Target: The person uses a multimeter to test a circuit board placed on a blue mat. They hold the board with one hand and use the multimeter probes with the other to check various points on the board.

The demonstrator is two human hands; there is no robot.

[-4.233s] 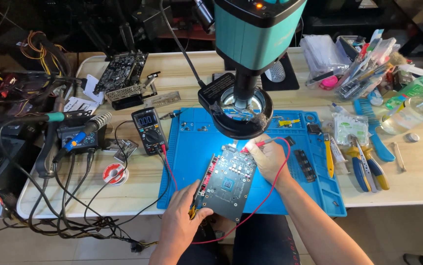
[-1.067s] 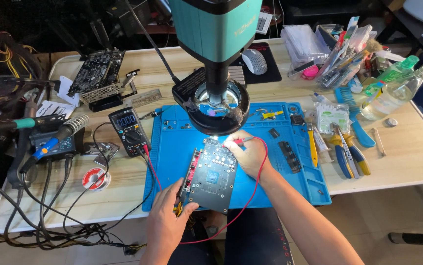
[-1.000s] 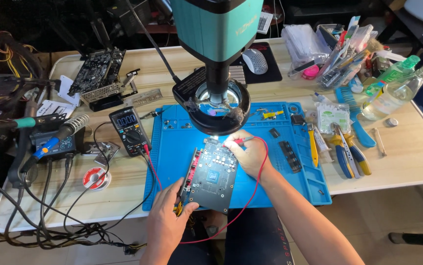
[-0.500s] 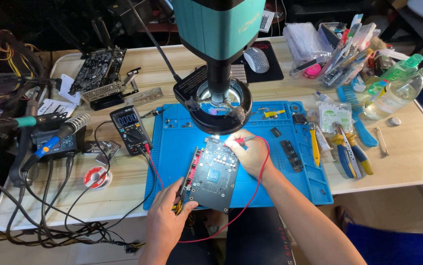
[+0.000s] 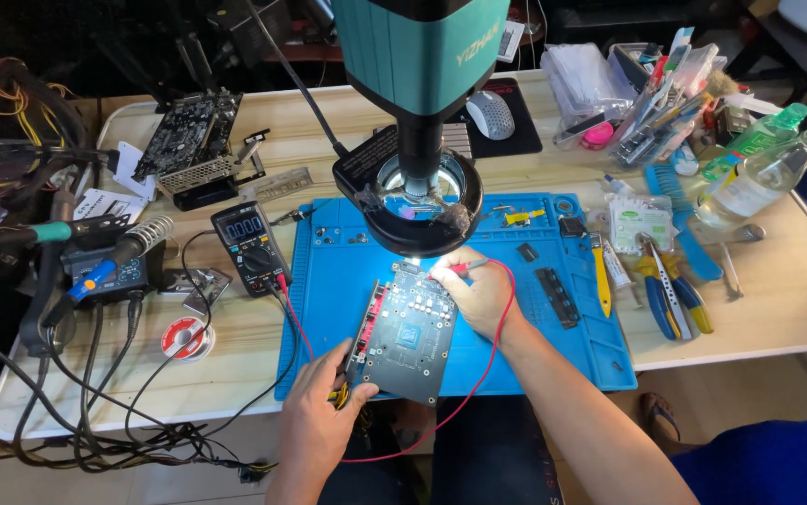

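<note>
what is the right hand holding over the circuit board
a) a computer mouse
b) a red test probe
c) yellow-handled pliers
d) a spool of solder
b: the right hand pinches a red test probe with its tip down on the circuit board, a red lead looping away from it.

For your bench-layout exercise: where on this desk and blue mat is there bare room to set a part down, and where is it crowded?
Free: the blue mat right of the right hand, short of the pliers; bare wood between the multimeter and the left hand. Crowded: the tool pile at the back right, and the soldering station with its cables on the left.
</note>
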